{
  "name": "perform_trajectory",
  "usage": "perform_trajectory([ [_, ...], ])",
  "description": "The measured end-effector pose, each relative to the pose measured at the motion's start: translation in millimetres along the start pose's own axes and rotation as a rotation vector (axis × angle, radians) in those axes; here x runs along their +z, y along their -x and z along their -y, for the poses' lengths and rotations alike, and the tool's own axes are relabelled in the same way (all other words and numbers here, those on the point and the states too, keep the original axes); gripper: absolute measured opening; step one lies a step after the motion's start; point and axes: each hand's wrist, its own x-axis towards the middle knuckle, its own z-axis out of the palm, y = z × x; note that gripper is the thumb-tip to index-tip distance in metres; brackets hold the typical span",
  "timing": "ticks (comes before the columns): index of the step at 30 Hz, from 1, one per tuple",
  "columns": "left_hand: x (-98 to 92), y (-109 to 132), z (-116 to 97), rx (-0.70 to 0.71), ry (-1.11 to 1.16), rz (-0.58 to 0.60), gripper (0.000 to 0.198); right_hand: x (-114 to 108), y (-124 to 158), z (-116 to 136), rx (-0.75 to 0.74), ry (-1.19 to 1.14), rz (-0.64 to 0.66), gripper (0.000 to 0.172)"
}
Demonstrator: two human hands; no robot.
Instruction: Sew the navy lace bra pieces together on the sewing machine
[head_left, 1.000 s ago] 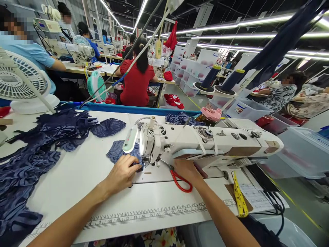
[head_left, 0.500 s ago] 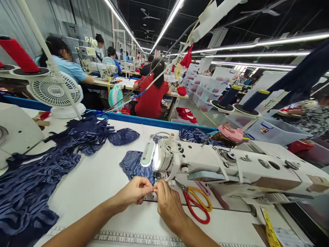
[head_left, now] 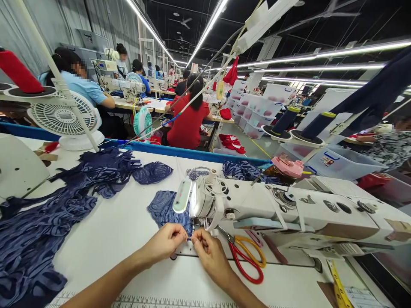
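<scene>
A blue patterned fabric piece (head_left: 168,209) lies under the head of the white sewing machine (head_left: 244,196), its near end close to the needle area. My left hand (head_left: 165,243) pinches the left side of a small dark blue bit at the fabric's near edge. My right hand (head_left: 208,250) is closed on the right side of that same bit, just in front of the presser foot. The fingertips nearly meet, and what exactly lies between them is partly hidden. Scissors (head_left: 247,256) with red and yellow handles lie right of my right hand.
Navy patterned pieces (head_left: 45,226) are heaped at the left, with a single cup-shaped piece (head_left: 152,172) behind. A printed ruler scale (head_left: 160,302) runs along the front edge. A white fan (head_left: 66,117) stands back left. A yellow tape measure (head_left: 338,286) lies at the right.
My hands have drawn slightly apart, and the right fingers have turned so that more of the palm side shows. The whole view has shifted a little.
</scene>
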Motion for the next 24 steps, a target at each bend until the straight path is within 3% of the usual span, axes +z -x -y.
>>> perform_trajectory([
  [8,0.1,2.7,-3.6,0.056,-0.018,0.011,0.033,-0.5,1.4,2.2,-0.043,0.088,-0.017,0.021],
  [14,-12.7,-3.0,-2.2,0.167,-0.096,-0.130,0.032,-18.5,9.1,2.0,-0.161,0.461,-0.041,0.020],
  [20,-8.0,-1.1,-3.5,0.216,-0.257,-0.254,0.028,-22.3,11.0,-8.9,-0.429,0.760,0.024,0.054],
  [24,2.2,-0.4,0.5,0.447,-0.517,-0.411,0.025,-19.3,10.8,-17.7,-0.491,0.755,0.021,0.055],
])
